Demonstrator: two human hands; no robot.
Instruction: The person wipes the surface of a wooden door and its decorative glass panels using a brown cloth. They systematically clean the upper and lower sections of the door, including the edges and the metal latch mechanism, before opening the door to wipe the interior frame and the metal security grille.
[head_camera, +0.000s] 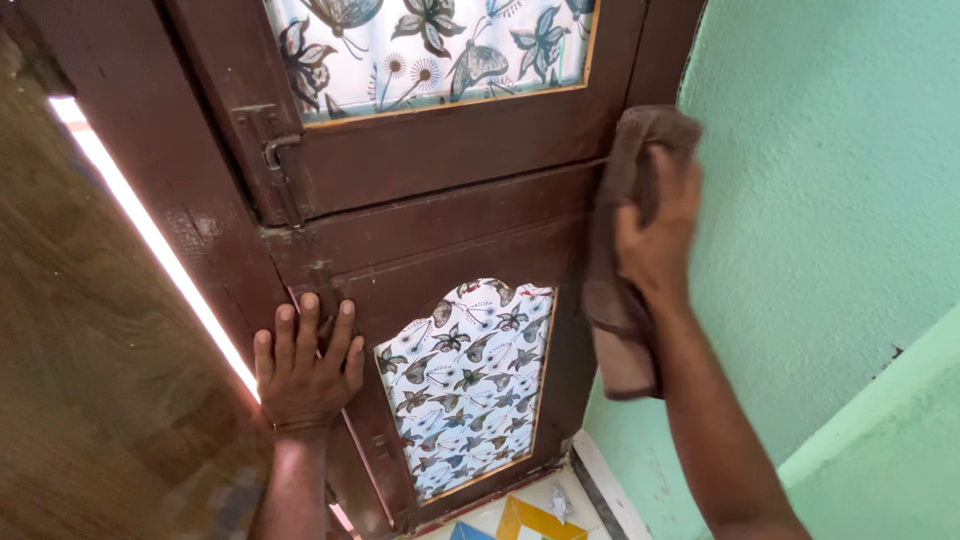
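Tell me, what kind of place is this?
Probably a home, at a doorway. A brown wooden door has panels covered in butterfly-print sheet, beside a green painted wall and a patterned floor tile. The right hand presses a brown cloth to the door.

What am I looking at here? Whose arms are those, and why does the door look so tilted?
There is only one picture, taken by a small camera worn on a person's head. It looks down, so you see that person's own two arms, and everything looks tilted.

In front is a dark brown wooden door with panels covered in a butterfly pattern. It has a metal hinge on its frame.

The left hand lies flat against the wood, fingers spread, holding nothing. The right hand presses a brown cloth against the door's edge; part of the cloth hangs down below it.

Beside the door is a green wall. At the bottom you can see a bit of colourful floor tile.
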